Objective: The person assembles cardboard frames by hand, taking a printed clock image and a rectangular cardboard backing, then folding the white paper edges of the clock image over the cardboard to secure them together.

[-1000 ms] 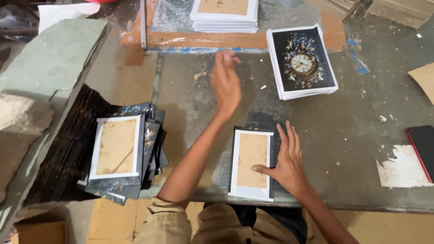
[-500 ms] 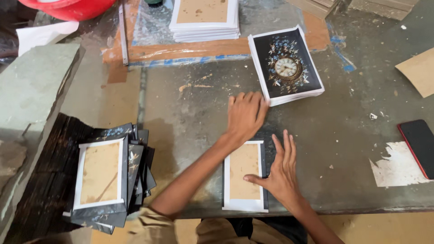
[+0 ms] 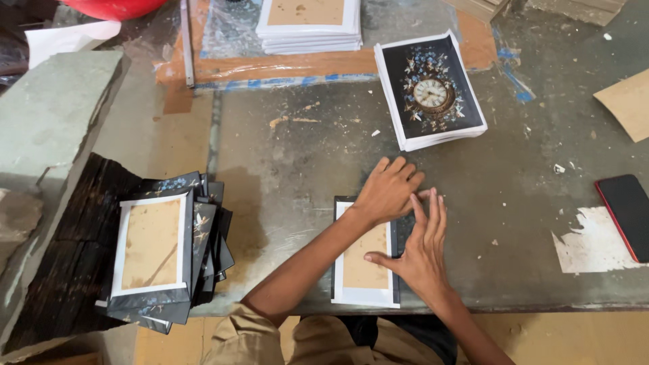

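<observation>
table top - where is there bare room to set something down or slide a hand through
Bare table lies between the printed clock sheets, the left hand and the frame pile at the left edge. Another free patch runs right of the right hand toward the red phone and torn white paper. It is crowded at the front edge, where both hands press the framed board.

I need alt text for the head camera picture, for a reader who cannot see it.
Both hands press flat on a white-bordered brown card at the near table edge: left hand on its top, right hand on its right side. A clock-print stack lies beyond, a messy card pile at left.
</observation>
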